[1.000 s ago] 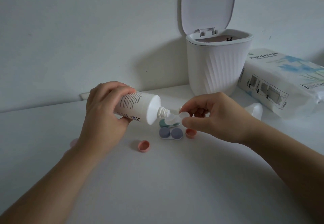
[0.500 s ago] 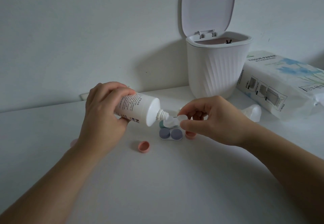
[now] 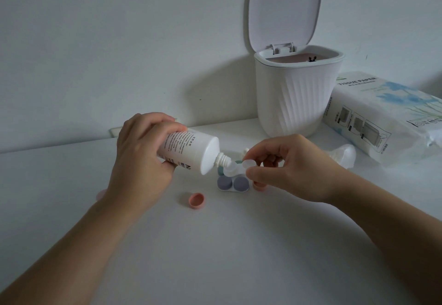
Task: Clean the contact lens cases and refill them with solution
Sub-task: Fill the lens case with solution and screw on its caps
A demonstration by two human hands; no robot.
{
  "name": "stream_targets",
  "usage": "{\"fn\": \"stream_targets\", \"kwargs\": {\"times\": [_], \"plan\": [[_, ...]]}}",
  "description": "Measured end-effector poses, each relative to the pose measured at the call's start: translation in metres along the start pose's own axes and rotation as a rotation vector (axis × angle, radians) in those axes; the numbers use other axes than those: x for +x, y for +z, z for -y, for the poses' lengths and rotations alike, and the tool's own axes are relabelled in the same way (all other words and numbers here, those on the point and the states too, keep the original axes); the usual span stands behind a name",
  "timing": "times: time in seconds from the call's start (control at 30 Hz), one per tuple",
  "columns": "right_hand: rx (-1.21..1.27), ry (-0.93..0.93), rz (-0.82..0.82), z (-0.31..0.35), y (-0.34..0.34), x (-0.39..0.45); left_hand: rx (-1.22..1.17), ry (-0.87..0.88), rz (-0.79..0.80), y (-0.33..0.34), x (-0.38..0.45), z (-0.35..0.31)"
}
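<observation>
My left hand (image 3: 141, 159) grips a white solution bottle (image 3: 191, 151), tipped so its nozzle points right and down into a white open lens case (image 3: 235, 167). My right hand (image 3: 289, 168) pinches that case by its right well, just above the table. Under it lies a closed case with two purple caps (image 3: 233, 183), and a green-capped case (image 3: 221, 168) shows partly behind. One loose pink cap (image 3: 196, 200) lies open side up at the front left. A second pink cap (image 3: 258, 186) sits half hidden below my right hand.
A white desktop bin (image 3: 296, 96) with its lid up stands at the back by the wall. A tissue paper pack (image 3: 382, 118) lies at the right. The clear bottle cap (image 3: 344, 155) rests in front of the pack. A pink piece (image 3: 100, 194) peeks from behind my left wrist.
The bottle nozzle has dipped lower and closer into the white case, and my right hand has lowered the case slightly towards the purple one.
</observation>
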State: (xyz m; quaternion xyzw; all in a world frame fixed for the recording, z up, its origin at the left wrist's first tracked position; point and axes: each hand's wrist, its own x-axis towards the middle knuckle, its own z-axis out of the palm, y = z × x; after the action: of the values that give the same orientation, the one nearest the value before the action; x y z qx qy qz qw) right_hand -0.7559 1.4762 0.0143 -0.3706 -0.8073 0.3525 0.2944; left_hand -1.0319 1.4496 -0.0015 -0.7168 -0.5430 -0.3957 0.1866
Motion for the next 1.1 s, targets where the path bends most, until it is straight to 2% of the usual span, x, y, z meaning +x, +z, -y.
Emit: {"fn": "stream_targets", "kwargs": {"times": [0.3,0.77,1.1], "plan": [[0.013,0.008,-0.013,-0.0015,0.0004,0.0001,0.001,-0.011,-0.007,-0.0007,-0.0001,0.0003],[0.061,0.012,-0.063,-0.0012,-0.0003,0.0009,-0.134,-0.215,-0.014,-0.0031,-0.001,-0.0067],[0.058,0.017,-0.055,-0.0007,-0.0002,0.0008,-0.098,-0.156,-0.01,-0.0025,-0.0006,-0.006]]}}
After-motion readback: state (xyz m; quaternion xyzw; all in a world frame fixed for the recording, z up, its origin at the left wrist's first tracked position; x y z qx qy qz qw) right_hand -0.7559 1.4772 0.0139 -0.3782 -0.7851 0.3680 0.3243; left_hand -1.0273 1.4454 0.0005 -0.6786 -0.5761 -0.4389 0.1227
